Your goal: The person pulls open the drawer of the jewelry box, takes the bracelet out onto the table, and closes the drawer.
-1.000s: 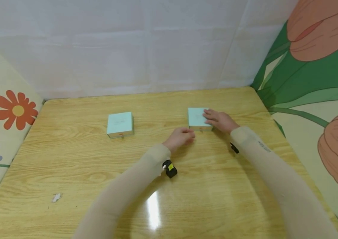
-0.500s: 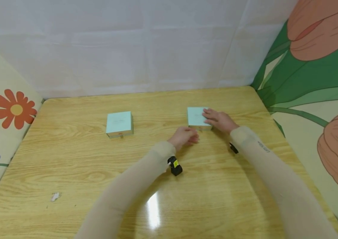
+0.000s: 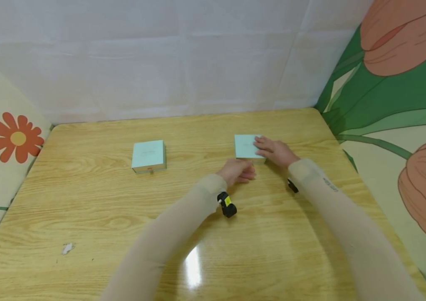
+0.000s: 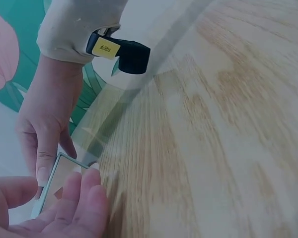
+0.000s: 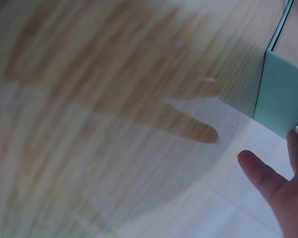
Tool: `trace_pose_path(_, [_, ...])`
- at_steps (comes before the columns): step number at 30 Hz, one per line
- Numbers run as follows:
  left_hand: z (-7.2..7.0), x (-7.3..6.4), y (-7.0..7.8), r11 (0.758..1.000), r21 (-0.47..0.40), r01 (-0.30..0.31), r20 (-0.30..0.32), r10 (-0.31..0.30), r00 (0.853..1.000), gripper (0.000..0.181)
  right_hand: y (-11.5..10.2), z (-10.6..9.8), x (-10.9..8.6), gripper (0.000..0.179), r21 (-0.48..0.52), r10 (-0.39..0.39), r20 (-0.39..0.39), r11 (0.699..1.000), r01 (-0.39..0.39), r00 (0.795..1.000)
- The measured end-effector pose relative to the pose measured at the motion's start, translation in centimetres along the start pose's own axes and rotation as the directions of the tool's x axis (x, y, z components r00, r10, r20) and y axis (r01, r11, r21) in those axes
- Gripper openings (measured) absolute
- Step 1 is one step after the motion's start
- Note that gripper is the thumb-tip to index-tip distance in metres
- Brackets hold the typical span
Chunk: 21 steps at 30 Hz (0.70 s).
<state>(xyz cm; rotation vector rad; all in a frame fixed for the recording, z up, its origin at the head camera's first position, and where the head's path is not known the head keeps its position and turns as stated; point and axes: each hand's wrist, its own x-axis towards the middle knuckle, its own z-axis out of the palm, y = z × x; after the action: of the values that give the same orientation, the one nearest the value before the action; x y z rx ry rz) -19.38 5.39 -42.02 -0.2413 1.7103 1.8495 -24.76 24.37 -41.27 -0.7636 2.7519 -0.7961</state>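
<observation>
A pale mint-green box (image 3: 244, 146) with a beige front face lies on the table at the back right. Over its top right part my right hand (image 3: 276, 152) lies with fingers extended. The right wrist view shows a fingertip against the box's green side (image 5: 280, 94) and another finger apart from it. My left hand (image 3: 235, 171) is just in front of the box, fingers loosely bent and holding nothing. In the left wrist view its fingers (image 4: 84, 203) partly cover the beige front face (image 4: 64, 173); whether they touch it I cannot tell.
A matching mint-green box (image 3: 149, 154) sits at the back left of the wooden table (image 3: 96, 200). A small white patch (image 3: 68, 248) marks the tabletop at the front left. White sheeting (image 3: 183, 75) stands behind the table, and flower-printed panels (image 3: 371, 146) flank it.
My left hand has moved slightly right and away from me, closer to the right box's front. The right hand stays on the box. The view has shifted a little.
</observation>
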Motion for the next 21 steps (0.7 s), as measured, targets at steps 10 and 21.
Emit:
trace_pose_path(10, [0.8,0.8,0.3,0.982,-0.169,0.088,0.016,-0.086,0.996,0.020,-0.1,0.0,0.0,0.045,0.011,0.003,0.006,1.000,-0.003,1.000])
trace_pose_path(21, [1.2,1.0,0.2,0.951,-0.290,0.107,0.029,-0.103,0.994,0.017,0.0,0.0,0.0,0.044,0.024,0.012,0.006,1.000,-0.012,1.000])
